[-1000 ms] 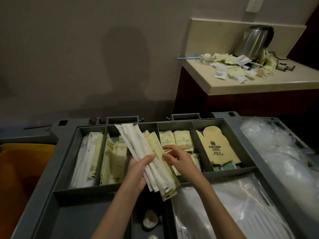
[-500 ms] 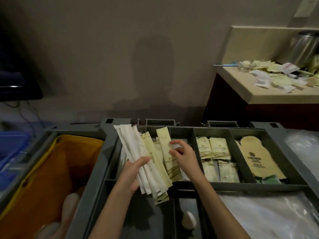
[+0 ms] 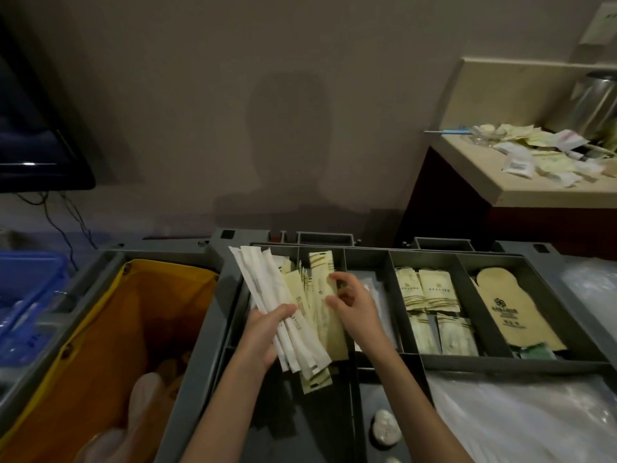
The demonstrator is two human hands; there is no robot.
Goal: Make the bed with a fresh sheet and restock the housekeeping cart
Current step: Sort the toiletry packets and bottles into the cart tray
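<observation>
Sorting packets into the cart tray

Left hand (image 3: 267, 332) wrapped around a fan of long packets (image 3: 287, 315), white ones on the left, pale yellow ones on the right. Right hand (image 3: 354, 305) pinching one yellow packet (image 3: 325, 295) out of the fan, thumb and fingers on its sides. All of this held just above the left end of the grey tray (image 3: 430, 357) on the cart.

Tray cut into slots. Far left slots partly hidden behind the fan, so hard to tell how full. Middle slot holding short yellow sachets (image 3: 430, 305) in neat rows. Right slot holding a tan mitt (image 3: 514, 309). Orange bag (image 3: 100, 329) on the left, well apart from the fan. More loose packets on the counter (image 3: 547, 192) far right.

Best way, as a guess:
- Hold the fan firmly but not tight, to keep the rest from sliding out.
- Pull the one packet straight up and out, slowly.
- Match by colour and length: yellow with yellow, white with white.
- Lay each packet flat, long side along the slot, print facing up.
- Take one kind at a time.

Risk: loose packets slipping from the bottom of the fan into the dark near slot.
</observation>
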